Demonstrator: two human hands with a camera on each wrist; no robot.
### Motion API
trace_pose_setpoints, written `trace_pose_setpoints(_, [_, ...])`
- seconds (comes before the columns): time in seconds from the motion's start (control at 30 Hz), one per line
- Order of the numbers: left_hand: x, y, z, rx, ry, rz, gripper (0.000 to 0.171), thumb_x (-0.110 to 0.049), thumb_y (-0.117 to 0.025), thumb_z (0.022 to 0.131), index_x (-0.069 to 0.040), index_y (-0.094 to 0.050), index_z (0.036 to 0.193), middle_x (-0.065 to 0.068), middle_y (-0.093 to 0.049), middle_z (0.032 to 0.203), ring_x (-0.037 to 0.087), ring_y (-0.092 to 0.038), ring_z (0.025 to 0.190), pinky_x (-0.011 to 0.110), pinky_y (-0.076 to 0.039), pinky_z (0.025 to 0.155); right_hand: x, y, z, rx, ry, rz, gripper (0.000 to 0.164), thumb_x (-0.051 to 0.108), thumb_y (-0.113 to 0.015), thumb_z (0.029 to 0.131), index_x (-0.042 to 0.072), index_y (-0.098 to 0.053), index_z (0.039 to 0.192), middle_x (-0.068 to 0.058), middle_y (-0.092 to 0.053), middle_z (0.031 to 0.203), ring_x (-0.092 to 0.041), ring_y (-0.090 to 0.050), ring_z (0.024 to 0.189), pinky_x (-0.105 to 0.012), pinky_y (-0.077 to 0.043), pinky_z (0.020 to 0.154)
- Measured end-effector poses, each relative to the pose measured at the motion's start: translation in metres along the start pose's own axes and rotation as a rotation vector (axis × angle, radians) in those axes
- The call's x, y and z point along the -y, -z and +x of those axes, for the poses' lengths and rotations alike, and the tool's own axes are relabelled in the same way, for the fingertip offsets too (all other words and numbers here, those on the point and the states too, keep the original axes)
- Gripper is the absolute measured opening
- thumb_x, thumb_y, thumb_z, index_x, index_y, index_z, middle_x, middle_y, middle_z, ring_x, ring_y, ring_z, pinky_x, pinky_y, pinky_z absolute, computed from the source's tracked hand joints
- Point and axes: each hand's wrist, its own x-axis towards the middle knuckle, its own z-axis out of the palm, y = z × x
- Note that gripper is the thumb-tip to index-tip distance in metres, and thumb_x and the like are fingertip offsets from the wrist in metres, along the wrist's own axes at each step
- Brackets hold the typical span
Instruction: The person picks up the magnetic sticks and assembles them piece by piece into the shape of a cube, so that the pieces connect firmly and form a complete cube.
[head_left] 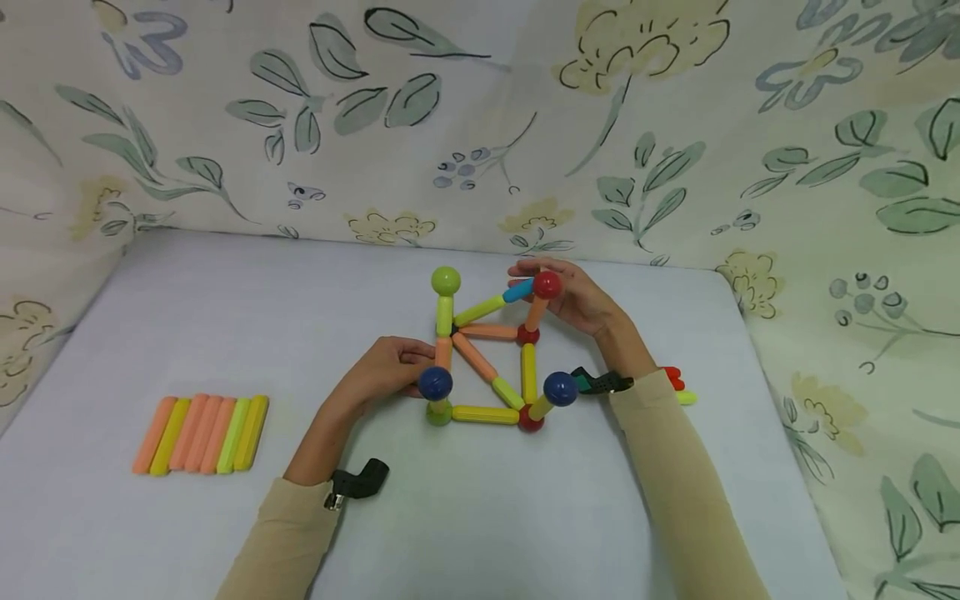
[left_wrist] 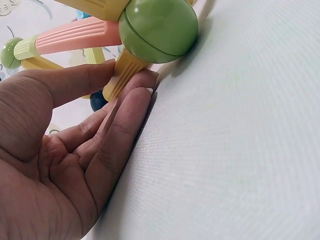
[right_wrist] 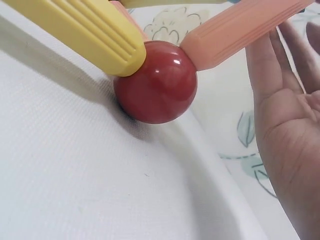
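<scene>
A frame of magnetic sticks and balls stands on the table. My left hand point(head_left: 386, 369) is at its left side, by an upright topped with a dark blue ball point(head_left: 435, 383). In the left wrist view, thumb and fingers pinch a yellow stick point(left_wrist: 125, 75) joined to a green ball point(left_wrist: 160, 30). My right hand point(head_left: 573, 300) is at the back right corner, behind the upper red ball point(head_left: 547, 285) and the blue stick point(head_left: 519, 291). Its fingers look mostly straight; in the right wrist view, the orange stick point(right_wrist: 235, 35) hides their tips.
Several orange, yellow and lime sticks point(head_left: 201, 433) lie in a row at the left. Red pieces point(head_left: 672, 377) and a lime stick point(head_left: 686, 398) show partly from under the right forearm. Floral cloth point(head_left: 480, 125) hangs behind the white table point(head_left: 480, 517).
</scene>
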Motion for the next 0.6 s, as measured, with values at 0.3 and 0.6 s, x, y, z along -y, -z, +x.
trace_pose_setpoints(0.3, [-0.005, -0.003, 0.002, 0.023, -0.013, 0.007, 0.043, -0.014, -0.069, 0.099, 0.006, -0.064, 0.136, 0.019, -0.076, 0.118, 0.012, -0.073, 0.080, 0.025, -0.062, 0.071, 0.014, -0.030, -0.039, -0.236, 0.042, -0.567, 0.057, -0.003, -0.040, 0.090, 0.002, -0.058, 0.144, -0.014, -0.064, 0.140, -0.027, -0.059, 0.130, -0.042, -0.047, 0.114])
trace_pose_setpoints(0.6, [-0.002, 0.000, 0.000, 0.016, -0.001, 0.001, 0.043, -0.009, -0.068, 0.098, 0.007, -0.064, 0.137, 0.020, -0.076, 0.117, 0.013, -0.073, 0.080, 0.026, -0.062, 0.071, -0.001, -0.055, -0.033, -0.366, 0.086, -0.997, 0.042, 0.015, -0.079, 0.095, 0.007, -0.064, 0.134, -0.014, -0.071, 0.122, -0.022, -0.067, 0.111, -0.038, -0.057, 0.102])
